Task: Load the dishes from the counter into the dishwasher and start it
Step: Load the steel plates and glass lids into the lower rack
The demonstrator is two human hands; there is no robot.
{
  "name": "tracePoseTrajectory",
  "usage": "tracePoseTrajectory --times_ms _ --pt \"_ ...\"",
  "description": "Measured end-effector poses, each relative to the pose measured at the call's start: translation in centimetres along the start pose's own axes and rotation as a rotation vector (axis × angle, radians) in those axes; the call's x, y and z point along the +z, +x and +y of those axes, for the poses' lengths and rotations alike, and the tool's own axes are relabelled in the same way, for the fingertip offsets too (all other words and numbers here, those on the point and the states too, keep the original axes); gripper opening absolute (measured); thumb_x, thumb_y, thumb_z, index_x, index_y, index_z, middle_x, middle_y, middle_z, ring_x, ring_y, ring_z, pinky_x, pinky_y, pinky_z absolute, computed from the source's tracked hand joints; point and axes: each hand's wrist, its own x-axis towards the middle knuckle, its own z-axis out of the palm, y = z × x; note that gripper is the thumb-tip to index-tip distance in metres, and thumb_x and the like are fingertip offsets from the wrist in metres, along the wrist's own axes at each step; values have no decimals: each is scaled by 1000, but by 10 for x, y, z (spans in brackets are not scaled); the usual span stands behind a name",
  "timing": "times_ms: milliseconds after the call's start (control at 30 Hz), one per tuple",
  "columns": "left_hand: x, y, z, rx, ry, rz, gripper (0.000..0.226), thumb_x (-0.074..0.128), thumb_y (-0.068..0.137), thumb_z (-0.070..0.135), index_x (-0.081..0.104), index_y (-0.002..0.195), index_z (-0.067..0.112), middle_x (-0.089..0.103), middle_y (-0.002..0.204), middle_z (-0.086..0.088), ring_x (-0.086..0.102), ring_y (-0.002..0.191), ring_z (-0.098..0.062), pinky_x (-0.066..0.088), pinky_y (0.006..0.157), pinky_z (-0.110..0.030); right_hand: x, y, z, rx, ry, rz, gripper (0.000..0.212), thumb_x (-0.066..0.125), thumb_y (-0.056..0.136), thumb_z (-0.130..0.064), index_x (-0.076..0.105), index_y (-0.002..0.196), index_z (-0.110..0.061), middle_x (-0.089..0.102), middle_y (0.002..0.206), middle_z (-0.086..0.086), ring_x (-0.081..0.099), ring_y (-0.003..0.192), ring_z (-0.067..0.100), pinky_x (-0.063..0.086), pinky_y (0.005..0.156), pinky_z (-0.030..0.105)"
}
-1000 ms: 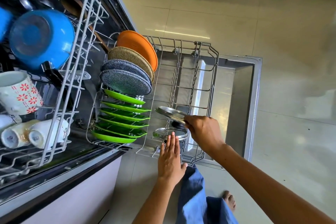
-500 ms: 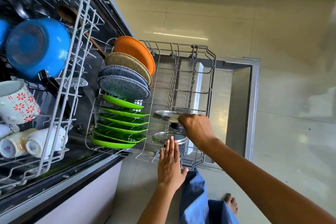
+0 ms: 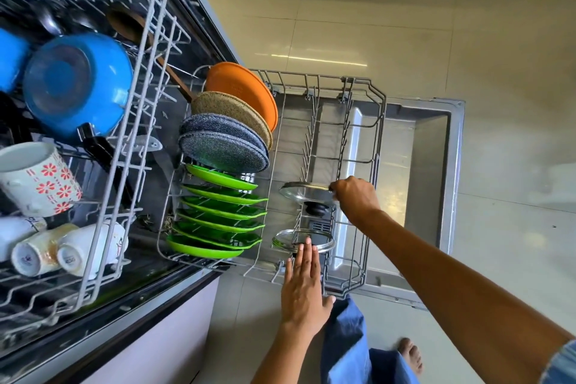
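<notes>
The right hand (image 3: 355, 198) now holds the upper glass lid (image 3: 307, 192) lower in the lower rack (image 3: 364, 165) than a second ago, closer to the second glass lid (image 3: 304, 240) beneath it; its tilt has eased and it lies nearly level. Its black knob (image 3: 316, 207) now shows under the glass. The left hand (image 3: 304, 287), fingers straight, has crept slightly forward, its fingertips (image 3: 307, 245) now over the near rim of the second lid.

Home kitchen, open dishwasher (image 3: 436, 140), loaded racks (image 3: 361, 146), tiled floor (image 3: 374, 25)
</notes>
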Motion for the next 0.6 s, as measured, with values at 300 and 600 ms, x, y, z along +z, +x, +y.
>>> tracePoseTrajectory --times_ms 300,600 --pt "-3 3 0 10 71 117 88 85 56 45 57 128 4 49 139 -13 50 126 -26 38 103 -43 7 -32 -3 -124 35 250 48 65 83 0 49 128 -6 67 101 9 65 81 24 54 56 32" --pt "-126 -83 27 -106 -115 519 44 40 90 31 65 118 9 57 132 -11 54 122 -26 32 106 -38 -68 -151 -49 -261 293 461 14 66 81 -7 68 91 -17 69 75 6 64 58 31 50 45 34"
